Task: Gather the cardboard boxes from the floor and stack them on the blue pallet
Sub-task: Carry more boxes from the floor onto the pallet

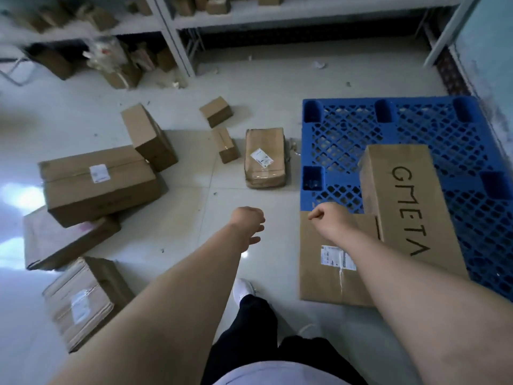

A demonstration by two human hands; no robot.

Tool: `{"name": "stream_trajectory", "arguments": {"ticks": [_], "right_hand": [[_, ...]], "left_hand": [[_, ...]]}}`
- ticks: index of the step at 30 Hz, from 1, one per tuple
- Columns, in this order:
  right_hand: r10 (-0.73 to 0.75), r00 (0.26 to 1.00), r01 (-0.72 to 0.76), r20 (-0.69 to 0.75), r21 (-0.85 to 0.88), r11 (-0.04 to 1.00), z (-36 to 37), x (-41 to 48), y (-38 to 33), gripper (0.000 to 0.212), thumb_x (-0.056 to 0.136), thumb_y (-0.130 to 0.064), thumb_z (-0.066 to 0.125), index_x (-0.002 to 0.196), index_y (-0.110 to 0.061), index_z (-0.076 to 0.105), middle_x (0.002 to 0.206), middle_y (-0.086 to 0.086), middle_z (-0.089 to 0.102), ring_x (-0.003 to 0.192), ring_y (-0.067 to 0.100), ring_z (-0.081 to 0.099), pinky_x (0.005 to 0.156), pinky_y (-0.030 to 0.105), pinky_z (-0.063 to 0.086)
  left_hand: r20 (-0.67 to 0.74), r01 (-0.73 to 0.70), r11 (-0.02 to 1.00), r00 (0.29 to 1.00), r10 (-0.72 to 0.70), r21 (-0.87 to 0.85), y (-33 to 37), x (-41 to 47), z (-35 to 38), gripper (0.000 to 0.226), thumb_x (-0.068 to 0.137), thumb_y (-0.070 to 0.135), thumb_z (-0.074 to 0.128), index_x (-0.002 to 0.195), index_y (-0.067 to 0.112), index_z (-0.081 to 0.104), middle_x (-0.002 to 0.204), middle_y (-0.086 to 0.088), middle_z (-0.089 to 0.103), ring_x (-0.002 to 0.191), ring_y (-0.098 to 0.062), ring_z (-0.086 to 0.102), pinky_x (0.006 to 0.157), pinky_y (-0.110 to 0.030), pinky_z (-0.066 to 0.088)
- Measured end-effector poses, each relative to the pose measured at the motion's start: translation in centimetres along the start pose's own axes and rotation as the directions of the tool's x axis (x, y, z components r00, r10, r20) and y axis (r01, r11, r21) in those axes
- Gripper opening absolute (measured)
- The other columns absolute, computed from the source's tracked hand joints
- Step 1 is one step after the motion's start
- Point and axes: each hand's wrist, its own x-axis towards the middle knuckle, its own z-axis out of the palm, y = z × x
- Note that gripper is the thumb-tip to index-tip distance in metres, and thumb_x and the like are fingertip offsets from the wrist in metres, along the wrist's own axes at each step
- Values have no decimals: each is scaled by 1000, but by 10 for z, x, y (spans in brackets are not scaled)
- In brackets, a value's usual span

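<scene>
The blue pallet (416, 129) lies on the floor at the right. On its near corner rest a flat labelled box (327, 282) and a long box marked GMETA (402, 201). My right hand (329, 216) hovers over the flat box with curled fingers, holding nothing. Empty too, my left hand (248, 222) hangs over bare floor, fingers loosely bent. Several cardboard boxes lie on the floor: a crumpled labelled one (265, 158) just left of the pallet, two small ones (216, 111) (225, 144), an upright one (148, 136), and a large labelled one (100, 184).
White shelving (177, 31) with more boxes stands along the far wall. A flat carton (63, 240) and a taped box (83, 298) lie at the near left. My legs and a white shoe (243, 289) are below. A wall (488, 65) runs along the pallet's right side.
</scene>
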Motion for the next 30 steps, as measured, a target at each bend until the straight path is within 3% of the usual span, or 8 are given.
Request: {"name": "stream_trajectory", "arguments": {"ticks": [3,7,11,15,18,21,26,30], "right_hand": [[-55,998,56,24,-55,997,13,4,-50,18,92,-19,55,91,-30,69,109,-7,70,96,16,64,80,32,54],[-107,993,111,53,-88,990,38,7,-111,16,89,-19,59,85,-30,69,107,-4,71,99,18,65,85,33,54],[-148,983,161,107,-119,980,84,12,-185,18,88,-19,59,79,-33,66,105,-5,71,98,18,64,85,32,54],[-206,967,224,148,-111,968,131,14,-262,20,87,-16,58,78,-31,67,103,-4,71,95,18,65,82,31,55],[-238,957,251,166,-60,966,162,18,-304,21,85,-15,58,70,-30,63,101,-2,72,92,19,67,77,28,54],[-251,950,265,187,-52,963,182,21,-329,20,86,-17,58,73,-31,63,93,-3,71,88,18,66,76,31,56],[-252,945,275,210,-87,958,200,31,-343,15,87,-17,59,83,-28,68,92,-5,70,87,15,66,67,25,51],[-217,945,250,244,-112,962,211,45,-345,17,85,-15,60,78,-29,66,92,-1,71,88,19,66,76,28,55]], "left_hand": [[-53,1,996,999,-6,-93,-2,-5,-49,15,98,13,48,87,14,57,106,-5,61,91,-19,60,79,-35,48],[-107,5,986,994,-23,-165,-13,-4,-109,16,99,13,47,85,14,56,106,-7,60,90,-20,59,79,-35,47],[-152,42,969,985,-81,-242,-30,0,-192,13,101,11,43,98,11,56,108,-6,60,94,-19,59,79,-34,46],[-230,32,968,969,-92,-250,-45,11,-273,25,100,7,43,120,7,58,123,-12,63,117,-28,61,82,-37,47],[-284,37,958,951,-121,-283,-50,20,-327,28,101,10,44,125,4,56,125,-12,63,110,-26,62,79,-35,47],[-314,24,951,941,-126,-309,-55,28,-365,28,102,14,45,125,4,56,120,-10,63,98,-21,60,78,-35,48],[-290,59,958,946,-143,-281,-78,41,-395,28,101,18,48,126,10,56,116,-8,65,100,-21,61,79,-35,50],[-298,125,947,930,-216,-296,-91,49,-401,27,101,17,46,124,10,57,114,-8,65,98,-21,61,74,-34,48]]}}
